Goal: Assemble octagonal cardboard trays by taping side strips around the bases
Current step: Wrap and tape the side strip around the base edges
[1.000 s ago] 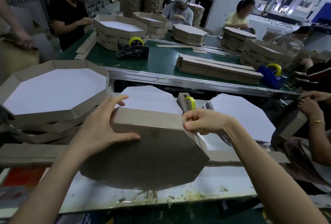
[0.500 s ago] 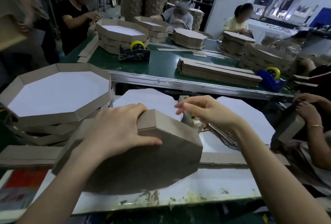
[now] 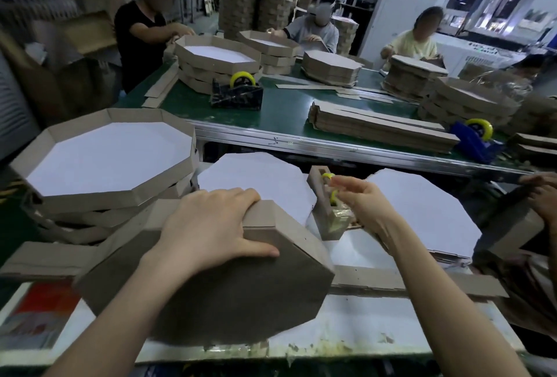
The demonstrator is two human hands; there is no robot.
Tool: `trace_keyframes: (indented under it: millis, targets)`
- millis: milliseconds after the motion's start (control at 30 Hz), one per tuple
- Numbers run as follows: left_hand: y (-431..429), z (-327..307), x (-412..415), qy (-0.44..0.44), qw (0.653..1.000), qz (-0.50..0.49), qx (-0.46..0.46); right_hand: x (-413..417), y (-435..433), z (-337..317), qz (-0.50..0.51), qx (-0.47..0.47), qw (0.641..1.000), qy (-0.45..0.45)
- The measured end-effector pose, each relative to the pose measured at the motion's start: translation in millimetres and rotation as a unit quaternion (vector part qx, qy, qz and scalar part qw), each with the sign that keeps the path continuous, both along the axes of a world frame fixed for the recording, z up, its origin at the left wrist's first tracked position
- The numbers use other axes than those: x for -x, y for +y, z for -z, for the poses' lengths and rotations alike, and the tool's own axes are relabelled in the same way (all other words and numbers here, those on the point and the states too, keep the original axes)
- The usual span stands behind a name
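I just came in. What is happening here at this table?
A person is building an octagonal cardboard tray. The left hand grips the tray, turned base-up and tilted on the white worktop. The right hand is at the tape dispenser, fingertips by the yellow roll; whether it pinches tape is unclear. Finished trays are stacked at the left.

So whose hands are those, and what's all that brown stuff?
There is no machine here. The camera sits on a person's head, so you see their own two hands. The left hand grips a brown cardboard tray, turned bottom up over the white bench. The right hand reaches to the tape dispenser; whether its fingers pinch tape yet, I can't tell. Left of them is a stack of finished trays. White eight-sided bases lie behind. Other people work at the green table.
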State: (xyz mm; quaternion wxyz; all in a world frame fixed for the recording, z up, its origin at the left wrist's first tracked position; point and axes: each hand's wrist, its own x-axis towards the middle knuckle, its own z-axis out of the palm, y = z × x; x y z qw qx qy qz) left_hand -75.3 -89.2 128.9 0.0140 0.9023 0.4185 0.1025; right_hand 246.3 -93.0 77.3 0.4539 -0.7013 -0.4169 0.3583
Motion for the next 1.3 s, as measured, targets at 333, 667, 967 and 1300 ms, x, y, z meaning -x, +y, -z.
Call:
trace_keyframes:
  millis: [333,667,967,1300]
  targets:
    - [20.1,-1.6,-14.6,0.014,0.999,-0.046,0.016,-73.8,25.6,101.0,0.164,0.205,0.953,-0.149]
    - [29.0,0.1,-29.8,0.029,0.998,-0.05,0.014,-87.0,44.1,111.4,0.132,0.226,0.955,-0.139]
    - [30.0,-0.9,-34.1,0.034,0.998,-0.043,0.004,-82.8,44.1,102.8,0.091,0.178,0.97,-0.136]
    - [28.5,0.5,-28.6,0.03,0.998,-0.048,-0.001,-52.2,52.4,108.5,-0.005,0.202,0.954,-0.22]
